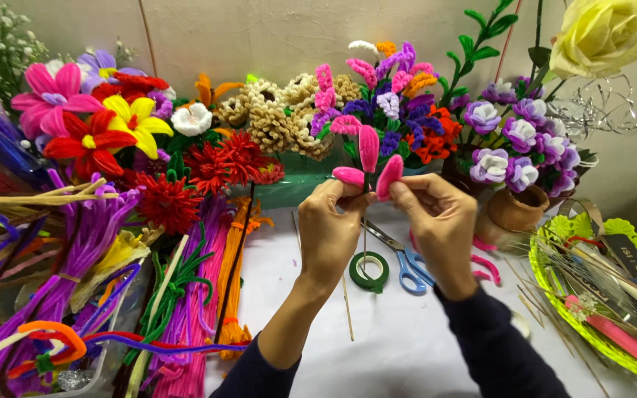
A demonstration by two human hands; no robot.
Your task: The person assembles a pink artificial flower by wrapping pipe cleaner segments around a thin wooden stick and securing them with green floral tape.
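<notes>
My left hand point(329, 225) and my right hand point(440, 217) are raised over a white table point(399, 346), both pinching a small pink pipe-cleaner flower point(369, 151). The flower has three fuzzy pink petals: one upright, one bent left by my left thumb, one tilted right against my right fingers. A thin wooden stick point(365, 247) hangs down from the flower between my hands. A roll of green tape point(369, 271) and blue-handled scissors point(405, 262) lie on the table just beneath my hands.
Bundles of purple, pink, green and orange pipe cleaners point(186, 295) lie at left. Finished pipe-cleaner bouquets point(289, 118) line the wall. A clay pot of purple flowers point(514, 210) and a yellow-green basket of tools point(599, 302) stand at right.
</notes>
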